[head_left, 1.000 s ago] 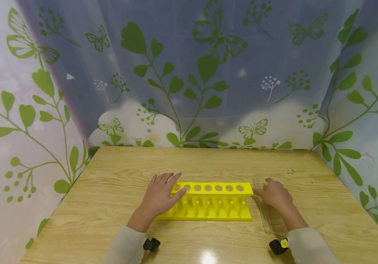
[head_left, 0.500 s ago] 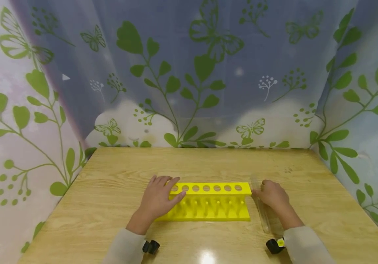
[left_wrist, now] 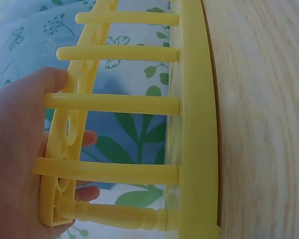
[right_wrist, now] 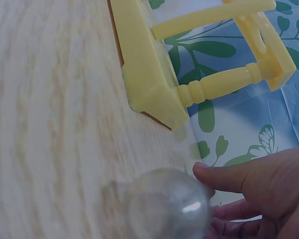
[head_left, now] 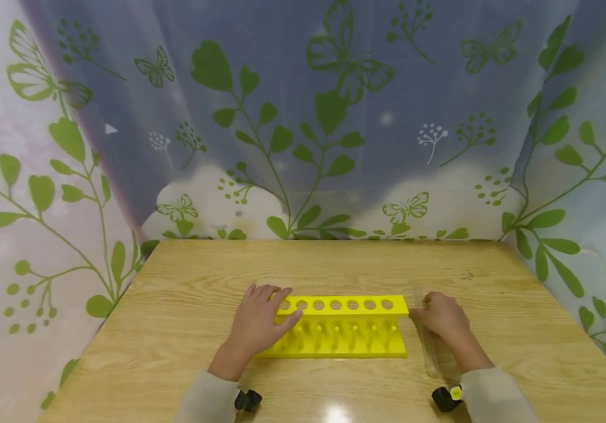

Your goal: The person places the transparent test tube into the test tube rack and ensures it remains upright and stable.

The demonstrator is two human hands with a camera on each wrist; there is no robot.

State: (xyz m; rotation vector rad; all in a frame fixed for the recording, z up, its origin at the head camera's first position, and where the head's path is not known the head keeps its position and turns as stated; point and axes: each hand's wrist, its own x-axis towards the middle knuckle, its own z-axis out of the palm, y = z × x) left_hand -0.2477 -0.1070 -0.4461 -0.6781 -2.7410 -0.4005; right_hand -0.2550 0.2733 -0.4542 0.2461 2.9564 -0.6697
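As the head view shows, a yellow rack [head_left: 345, 338] stands upright on the wood-grain surface [head_left: 176, 329], its row of round holes on top. The left hand [head_left: 261, 323] grips the rack's left end, thumb at the front edge and fingers [head_left: 267, 292] toward the back. Just beside the rack's right end, the right hand [head_left: 444, 320] holds a clear tube [head_left: 428, 346] clamped between thumb and fingers, slanting, its rounded end toward the person. In the left wrist view, the fingers curl round the rack's holed bar. In the right wrist view, the tube's rounded end looms blurred beside the right thumb; whether it touches the surface cannot be told.
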